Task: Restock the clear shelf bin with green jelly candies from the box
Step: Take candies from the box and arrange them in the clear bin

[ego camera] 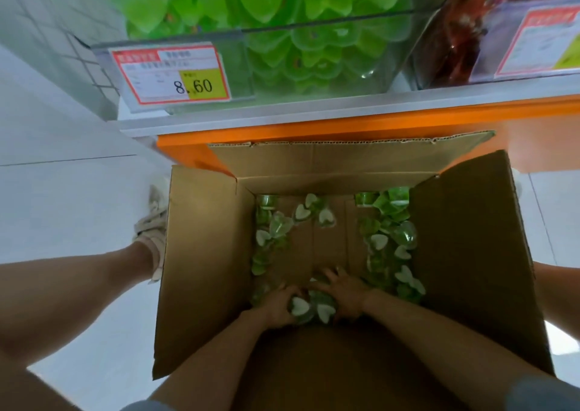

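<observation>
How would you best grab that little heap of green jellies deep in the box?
Come down from above and cup the green jelly candies from both sides, left hand and right hand low against the box floor. They lie loose, small and tumbled, and tall walls block any sideways approach.

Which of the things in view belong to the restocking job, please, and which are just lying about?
Job: cardboard box, green jelly candies, clear shelf bin, left hand and right hand gathering candies.
Not part of it: 8.60 price tag, neighbouring bin of red goods, its price label.
</observation>
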A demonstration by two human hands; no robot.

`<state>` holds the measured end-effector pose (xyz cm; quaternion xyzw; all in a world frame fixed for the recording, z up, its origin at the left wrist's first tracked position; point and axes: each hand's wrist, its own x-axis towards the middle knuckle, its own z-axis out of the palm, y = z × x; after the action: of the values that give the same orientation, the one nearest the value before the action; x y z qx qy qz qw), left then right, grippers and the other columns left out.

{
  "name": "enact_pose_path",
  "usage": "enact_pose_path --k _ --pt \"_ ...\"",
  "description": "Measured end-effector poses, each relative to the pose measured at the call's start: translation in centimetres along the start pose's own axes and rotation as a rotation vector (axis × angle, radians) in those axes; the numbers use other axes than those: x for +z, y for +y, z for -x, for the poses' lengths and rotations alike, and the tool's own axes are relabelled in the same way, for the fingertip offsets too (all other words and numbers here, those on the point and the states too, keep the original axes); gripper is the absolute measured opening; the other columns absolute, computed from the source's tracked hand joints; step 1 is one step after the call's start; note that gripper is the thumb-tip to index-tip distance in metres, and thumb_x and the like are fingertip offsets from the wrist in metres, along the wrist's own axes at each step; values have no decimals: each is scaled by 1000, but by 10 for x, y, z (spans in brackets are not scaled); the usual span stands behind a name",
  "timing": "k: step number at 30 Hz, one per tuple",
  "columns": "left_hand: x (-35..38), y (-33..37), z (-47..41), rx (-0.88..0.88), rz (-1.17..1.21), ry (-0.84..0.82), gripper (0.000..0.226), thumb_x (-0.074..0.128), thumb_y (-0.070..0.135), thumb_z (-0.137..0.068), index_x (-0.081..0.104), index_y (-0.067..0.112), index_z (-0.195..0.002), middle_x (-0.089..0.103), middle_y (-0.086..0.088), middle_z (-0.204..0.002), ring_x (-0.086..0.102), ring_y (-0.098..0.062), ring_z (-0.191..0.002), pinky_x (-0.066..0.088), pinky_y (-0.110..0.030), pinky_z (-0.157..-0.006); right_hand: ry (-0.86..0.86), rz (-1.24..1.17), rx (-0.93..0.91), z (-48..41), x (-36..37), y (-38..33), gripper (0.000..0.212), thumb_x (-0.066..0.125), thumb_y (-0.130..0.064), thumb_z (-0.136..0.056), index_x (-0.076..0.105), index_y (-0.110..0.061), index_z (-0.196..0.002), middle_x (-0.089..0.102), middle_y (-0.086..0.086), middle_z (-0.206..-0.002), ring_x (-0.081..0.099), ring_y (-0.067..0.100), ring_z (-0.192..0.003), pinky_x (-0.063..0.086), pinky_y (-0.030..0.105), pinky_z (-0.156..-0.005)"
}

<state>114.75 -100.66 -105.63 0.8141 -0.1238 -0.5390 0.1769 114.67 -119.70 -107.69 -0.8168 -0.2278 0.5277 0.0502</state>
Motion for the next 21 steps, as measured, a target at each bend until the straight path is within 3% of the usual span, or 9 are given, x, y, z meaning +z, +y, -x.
enact_pose_path --k 6,11,17,21 --pt "-11 -11 4 -53 58 88 46 69 29 -81 49 17 -120 41 -7 -132 44 -23 -118 39 -27 -92 20 17 -15 -6 -7 -7 80 63 -27 -88 12 -32 -149 -4 11 -158 2 40 -143 26 51 -111" --pt "-11 -13 10 -72 74 97 55 70 30 -80 45 15 -127 35 -6 -136 45 -24 -120 40 -27 -93 15 -105 39 -5 -5 1 76 59 -24 -90 13 -33 -149 -5 10 -158 0 39 -144 22 49 -114" --pt "-11 -11 10 -71 104 99 50 69 28 -81 47 16 -125 36 -5 -134 45 -22 -119 40 -26 -92 90 -270 74 -6 1 10 80 53 4 -88 16 -32 -149 2 7 -158 5 38 -143 25 43 -113" --pt "-13 -8 8 -76 141 135 46 72 24 -78 50 17 -119 38 -5 -130 45 -23 -116 43 -27 -91 156 -414 74 -3 3 16 77 59 -1 -86 24 -31 -147 5 3 -157 13 32 -143 30 39 -112"
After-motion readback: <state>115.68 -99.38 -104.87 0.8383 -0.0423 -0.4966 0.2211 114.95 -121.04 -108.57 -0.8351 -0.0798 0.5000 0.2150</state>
